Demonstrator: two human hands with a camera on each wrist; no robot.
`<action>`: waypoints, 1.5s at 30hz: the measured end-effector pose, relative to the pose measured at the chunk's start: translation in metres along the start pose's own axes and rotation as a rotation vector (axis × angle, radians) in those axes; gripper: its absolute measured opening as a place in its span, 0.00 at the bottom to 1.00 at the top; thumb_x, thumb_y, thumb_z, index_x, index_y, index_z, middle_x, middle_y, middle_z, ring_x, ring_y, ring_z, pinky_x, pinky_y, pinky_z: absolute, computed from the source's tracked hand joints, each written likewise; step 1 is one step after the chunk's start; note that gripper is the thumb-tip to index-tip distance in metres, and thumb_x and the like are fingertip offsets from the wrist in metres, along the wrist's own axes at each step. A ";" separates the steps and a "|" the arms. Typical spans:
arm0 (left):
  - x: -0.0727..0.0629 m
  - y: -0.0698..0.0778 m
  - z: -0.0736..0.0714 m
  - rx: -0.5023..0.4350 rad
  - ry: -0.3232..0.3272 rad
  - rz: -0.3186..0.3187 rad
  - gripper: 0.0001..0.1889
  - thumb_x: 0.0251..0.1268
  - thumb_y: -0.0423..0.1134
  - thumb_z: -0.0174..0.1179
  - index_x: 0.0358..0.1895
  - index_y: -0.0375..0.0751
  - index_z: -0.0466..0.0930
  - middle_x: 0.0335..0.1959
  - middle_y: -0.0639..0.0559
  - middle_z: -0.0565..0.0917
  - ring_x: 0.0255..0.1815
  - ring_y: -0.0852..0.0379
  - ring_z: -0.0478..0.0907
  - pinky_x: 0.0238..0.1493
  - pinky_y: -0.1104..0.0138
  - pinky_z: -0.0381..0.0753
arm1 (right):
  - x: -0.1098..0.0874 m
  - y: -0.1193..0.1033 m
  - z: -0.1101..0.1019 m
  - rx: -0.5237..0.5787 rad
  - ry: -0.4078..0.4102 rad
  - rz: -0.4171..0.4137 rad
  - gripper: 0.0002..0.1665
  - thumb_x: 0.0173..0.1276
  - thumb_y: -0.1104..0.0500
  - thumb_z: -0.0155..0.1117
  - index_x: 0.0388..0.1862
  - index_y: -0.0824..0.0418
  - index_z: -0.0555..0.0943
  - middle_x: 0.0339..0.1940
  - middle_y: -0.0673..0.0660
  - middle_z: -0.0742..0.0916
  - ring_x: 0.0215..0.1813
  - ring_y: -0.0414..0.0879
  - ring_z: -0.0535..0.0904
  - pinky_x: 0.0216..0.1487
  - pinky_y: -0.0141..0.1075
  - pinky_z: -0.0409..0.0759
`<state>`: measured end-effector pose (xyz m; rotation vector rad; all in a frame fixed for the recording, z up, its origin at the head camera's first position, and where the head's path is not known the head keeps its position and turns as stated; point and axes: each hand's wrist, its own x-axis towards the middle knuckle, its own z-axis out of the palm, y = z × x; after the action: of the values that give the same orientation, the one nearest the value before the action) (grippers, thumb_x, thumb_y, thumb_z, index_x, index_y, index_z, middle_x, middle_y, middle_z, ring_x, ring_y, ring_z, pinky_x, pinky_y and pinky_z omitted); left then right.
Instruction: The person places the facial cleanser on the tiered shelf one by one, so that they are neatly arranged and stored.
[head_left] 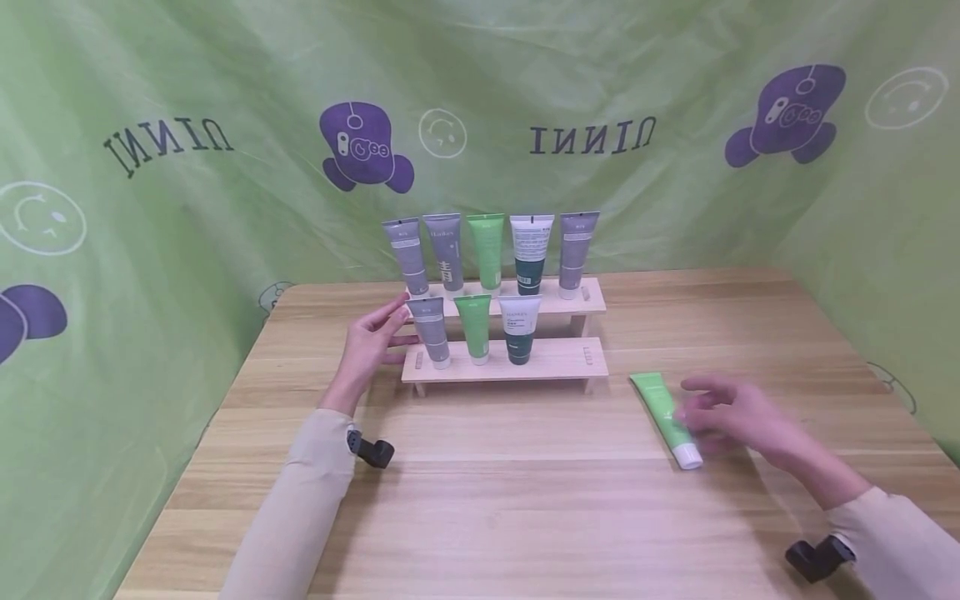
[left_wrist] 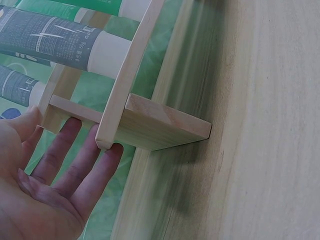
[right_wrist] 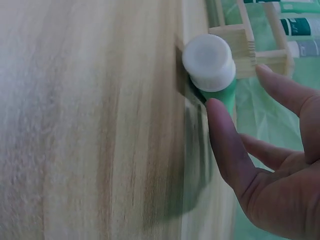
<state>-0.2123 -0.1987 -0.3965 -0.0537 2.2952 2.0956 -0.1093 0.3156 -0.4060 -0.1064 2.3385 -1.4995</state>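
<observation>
A light wooden two-tier rack (head_left: 504, 370) stands toward the back of the table, bearing several upright squeeze tubes in grey, green and white-and-dark-green. At its left end is my left hand (head_left: 372, 337); in the left wrist view, the fairly straight fingers (left_wrist: 95, 185) touch the ends of the boards and the thumb lies by the upper one. A green tube (head_left: 662, 414) with a white cap (right_wrist: 207, 62) lies on the table, right of the rack. Close beside it, my right hand (head_left: 738, 417) has its fingers spread and loosely bent, a fingertip right at the tube in the right wrist view.
The wooden table (head_left: 510, 508) reaches back to a green printed curtain (head_left: 480, 67), which also hangs along both sides. A black wrist device (head_left: 370, 450) sits on the left sleeve, and another (head_left: 819, 558) on the right one.
</observation>
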 end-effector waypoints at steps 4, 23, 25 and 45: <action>0.000 0.000 0.000 -0.002 0.003 -0.004 0.27 0.73 0.52 0.59 0.73 0.55 0.71 0.69 0.39 0.74 0.54 0.34 0.82 0.49 0.46 0.86 | 0.004 -0.002 0.004 -0.101 0.017 0.003 0.47 0.65 0.58 0.73 0.72 0.81 0.60 0.53 0.75 0.80 0.39 0.53 0.85 0.36 0.44 0.90; 0.000 0.000 0.001 -0.016 -0.005 -0.009 0.27 0.73 0.52 0.60 0.72 0.56 0.71 0.70 0.42 0.73 0.54 0.35 0.82 0.48 0.48 0.87 | 0.015 -0.009 0.010 -0.225 0.001 0.040 0.48 0.59 0.54 0.78 0.68 0.80 0.65 0.49 0.71 0.80 0.37 0.50 0.82 0.30 0.42 0.89; 0.000 0.000 0.001 -0.015 -0.005 -0.005 0.27 0.73 0.52 0.60 0.72 0.56 0.71 0.70 0.41 0.73 0.54 0.34 0.82 0.48 0.48 0.87 | 0.016 -0.010 0.011 -0.224 -0.001 0.046 0.48 0.59 0.55 0.78 0.68 0.80 0.66 0.48 0.70 0.80 0.37 0.50 0.82 0.30 0.42 0.89; -0.001 0.001 0.000 -0.023 -0.004 -0.004 0.26 0.73 0.51 0.60 0.72 0.56 0.71 0.70 0.43 0.74 0.54 0.34 0.82 0.47 0.47 0.87 | 0.017 -0.008 0.010 -0.197 -0.030 0.036 0.43 0.62 0.61 0.74 0.67 0.81 0.64 0.44 0.66 0.79 0.33 0.51 0.81 0.29 0.44 0.89</action>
<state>-0.2118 -0.1989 -0.3957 -0.0544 2.2663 2.1187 -0.1227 0.2994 -0.4063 -0.1342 2.4452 -1.2395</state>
